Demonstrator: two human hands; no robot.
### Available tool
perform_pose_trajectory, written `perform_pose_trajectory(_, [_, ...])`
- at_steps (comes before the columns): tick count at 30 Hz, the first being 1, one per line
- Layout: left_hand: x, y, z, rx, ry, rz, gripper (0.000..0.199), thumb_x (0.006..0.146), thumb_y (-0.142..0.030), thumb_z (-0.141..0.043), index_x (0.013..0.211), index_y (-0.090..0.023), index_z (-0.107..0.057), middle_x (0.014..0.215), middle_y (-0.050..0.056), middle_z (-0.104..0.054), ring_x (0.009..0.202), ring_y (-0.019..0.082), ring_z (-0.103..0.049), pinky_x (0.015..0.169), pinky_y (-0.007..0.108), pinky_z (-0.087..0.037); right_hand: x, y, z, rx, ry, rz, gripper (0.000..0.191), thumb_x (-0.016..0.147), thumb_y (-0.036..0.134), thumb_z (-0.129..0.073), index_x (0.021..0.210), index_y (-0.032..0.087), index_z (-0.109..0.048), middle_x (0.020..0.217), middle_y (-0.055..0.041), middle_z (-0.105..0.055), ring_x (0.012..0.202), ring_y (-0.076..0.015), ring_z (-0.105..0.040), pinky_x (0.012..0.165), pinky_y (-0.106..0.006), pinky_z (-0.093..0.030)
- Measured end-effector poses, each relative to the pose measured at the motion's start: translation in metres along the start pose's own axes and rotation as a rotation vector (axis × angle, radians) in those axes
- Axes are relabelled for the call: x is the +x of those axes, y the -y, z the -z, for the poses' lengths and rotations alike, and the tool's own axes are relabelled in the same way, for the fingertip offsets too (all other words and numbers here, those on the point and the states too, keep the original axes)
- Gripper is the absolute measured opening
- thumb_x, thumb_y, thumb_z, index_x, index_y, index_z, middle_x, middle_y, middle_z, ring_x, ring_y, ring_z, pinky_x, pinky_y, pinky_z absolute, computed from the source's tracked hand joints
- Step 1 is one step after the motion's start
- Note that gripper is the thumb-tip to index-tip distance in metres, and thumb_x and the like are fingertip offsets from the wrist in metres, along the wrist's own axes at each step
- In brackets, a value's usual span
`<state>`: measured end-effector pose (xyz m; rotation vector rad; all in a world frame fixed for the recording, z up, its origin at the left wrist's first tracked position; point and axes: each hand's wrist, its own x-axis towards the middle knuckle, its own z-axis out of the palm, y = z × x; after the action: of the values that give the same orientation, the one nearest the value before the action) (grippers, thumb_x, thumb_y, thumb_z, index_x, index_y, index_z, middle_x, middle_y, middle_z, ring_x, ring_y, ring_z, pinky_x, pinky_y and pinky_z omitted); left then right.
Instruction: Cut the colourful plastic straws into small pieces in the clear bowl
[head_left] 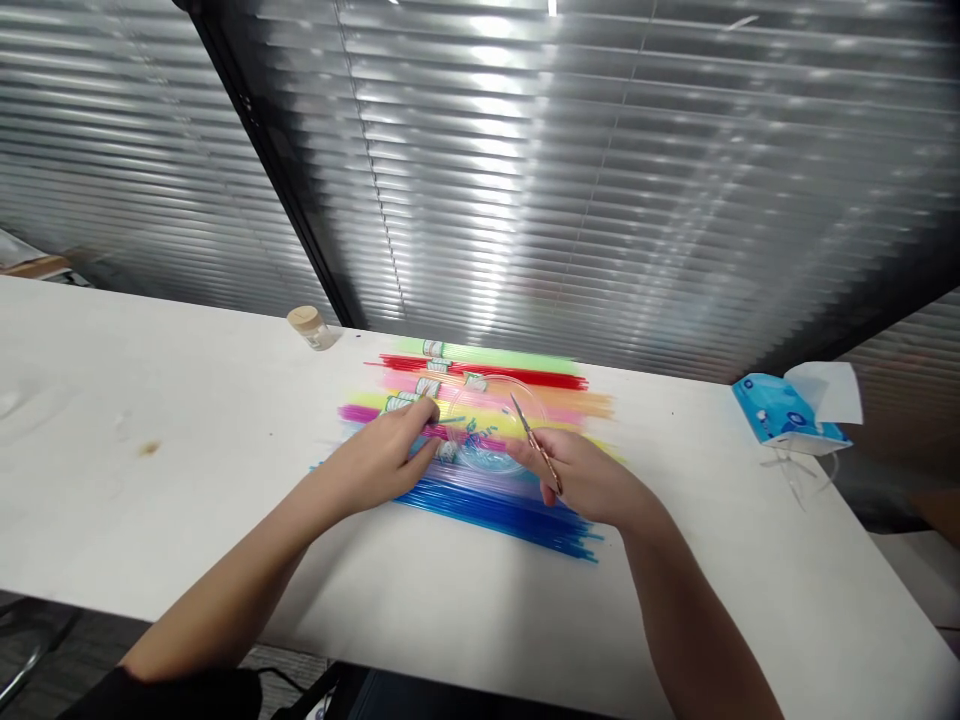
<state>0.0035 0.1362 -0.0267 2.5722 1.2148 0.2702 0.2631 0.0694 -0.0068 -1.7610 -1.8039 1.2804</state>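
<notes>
My right hand (581,475) is closed round a pair of small scissors (536,440), whose blades point up and away from me. The handles look copper-coloured. Pinched in my left hand (390,450) is a thin blue straw (453,420), its end reaching over a clear round bowl (541,398). Short blue cut pieces (476,436) lie in the bowl. Beneath the bowl and both hands spread bundles of long thin straws, among them a dark blue bundle (510,515) at the near side and a red bundle (540,378) farther back. Paper labels wrap several bundles.
All this lies on a white table (187,480). A jar with a wooden-looking lid (307,320) stands by the back edge. A blue tissue pack (784,410) sits at the right, with a tissue sticking out. Metal blinds (487,180) rise behind the table.
</notes>
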Motion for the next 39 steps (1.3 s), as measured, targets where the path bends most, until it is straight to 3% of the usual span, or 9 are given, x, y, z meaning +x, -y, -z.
perform_pose_trajectory(2, [-0.006, 0.016, -0.011, -0.009, 0.039, -0.060, 0.018, 0.095, -0.031, -0.043, 0.092, -0.018, -0.055, 0.078, 0.002, -0.064, 0.068, 0.017, -0.059, 0.059, 0.026, -0.040, -0.004, -0.001, 0.005, 0.009, -0.016, -0.010, 0.060, 0.091, 0.079, -0.038, 0.076, 0.021, -0.049, 0.062, -0.0003, -0.061, 0.059, -0.0178, -0.057, 0.059, -0.032, -0.042])
perform_pose_trajectory(4, [-0.010, 0.033, -0.023, 0.008, 0.053, -0.171, 0.019, 0.092, -0.019, -0.042, 0.094, -0.019, -0.060, 0.081, 0.002, -0.067, 0.070, 0.015, -0.061, 0.062, 0.025, -0.040, -0.008, -0.001, 0.010, 0.022, -0.028, -0.005, 0.061, 0.090, 0.080, -0.038, 0.078, 0.021, -0.049, 0.062, -0.0002, -0.060, 0.060, -0.0180, -0.057, 0.059, -0.032, -0.043])
perform_pose_trajectory(7, [-0.010, 0.052, -0.041, 0.153, 0.005, -0.388, 0.028, 0.091, -0.011, -0.039, 0.099, -0.020, -0.065, 0.080, 0.002, -0.068, 0.069, 0.015, -0.061, 0.065, 0.026, -0.042, -0.012, -0.002, 0.014, 0.044, -0.051, 0.004, 0.061, 0.089, 0.081, -0.038, 0.077, 0.021, -0.047, 0.063, -0.0005, -0.060, 0.062, -0.0184, -0.057, 0.059, -0.032, -0.042])
perform_pose_trajectory(13, [0.005, 0.060, -0.056, 0.400, -0.008, -0.589, 0.037, 0.095, -0.006, -0.039, 0.117, -0.021, -0.064, 0.076, 0.002, -0.067, 0.061, 0.014, -0.056, 0.063, 0.027, -0.039, -0.014, -0.002, 0.013, 0.046, -0.046, 0.002, 0.062, 0.089, 0.081, -0.039, 0.084, 0.021, -0.052, 0.065, -0.0007, -0.060, 0.063, -0.0193, -0.058, 0.059, -0.032, -0.043])
perform_pose_trajectory(19, [0.008, 0.061, -0.058, 0.475, 0.002, -0.599, 0.033, 0.097, -0.010, -0.041, 0.119, -0.021, -0.063, 0.081, 0.002, -0.068, 0.063, 0.015, -0.057, 0.062, 0.027, -0.040, -0.014, -0.001, 0.014, 0.041, -0.034, 0.015, 0.062, 0.090, 0.080, -0.039, 0.084, 0.021, -0.054, 0.065, -0.0006, -0.060, 0.063, -0.0189, -0.058, 0.060, -0.032, -0.043])
perform_pose_trajectory(29, [0.009, 0.061, -0.059, 0.373, 0.001, -0.555, 0.032, 0.098, -0.012, -0.039, 0.108, -0.019, -0.068, 0.082, 0.005, -0.069, 0.067, 0.015, -0.062, 0.065, 0.027, -0.047, -0.012, -0.002, 0.014, 0.070, -0.034, 0.029, 0.058, 0.090, 0.077, -0.043, 0.083, 0.021, -0.054, 0.065, -0.0012, -0.058, 0.062, -0.0199, -0.059, 0.058, -0.032, -0.043])
perform_pose_trajectory(35, [-0.013, 0.051, -0.042, 0.214, -0.187, -0.533, 0.026, 0.100, -0.018, -0.041, 0.111, -0.020, -0.064, 0.086, 0.003, -0.071, 0.070, 0.015, -0.065, 0.065, 0.025, -0.048, -0.013, -0.004, 0.017, 0.085, -0.061, 0.064, 0.053, 0.091, 0.073, -0.047, 0.086, 0.020, -0.055, 0.069, -0.0016, -0.058, 0.062, -0.0190, -0.057, 0.057, -0.031, -0.042])
perform_pose_trajectory(39, [-0.021, 0.032, -0.032, 0.055, -0.393, -0.460, 0.019, 0.097, -0.012, -0.043, 0.105, -0.017, -0.060, 0.083, 0.003, -0.071, 0.070, 0.012, -0.065, 0.065, 0.022, -0.048, -0.010, -0.009, 0.020, 0.128, -0.100, 0.055, 0.049, 0.086, 0.069, -0.059, 0.082, 0.021, -0.053, 0.071, -0.0012, -0.057, 0.064, -0.0191, -0.058, 0.059, -0.031, -0.043])
